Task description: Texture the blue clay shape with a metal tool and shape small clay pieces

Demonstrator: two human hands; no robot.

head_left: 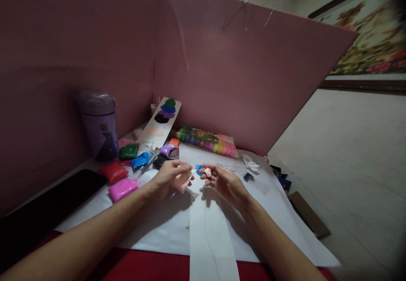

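Observation:
My left hand grips a clear packet of pale pink clay, its fingers closed on the plastic. Facing it, my right hand pinches a small lump of pale pink clay between thumb and fingers. The hands are a little apart, above a long white card strip with a thin curved line along it. A blue patch shows between the hands, at the strip's far end.
Packets of red clay and pink clay lie left, near a purple tumbler and a black slab. Behind are a colour-daubed card and a bag of coloured clay. Crumpled white tissue sits right.

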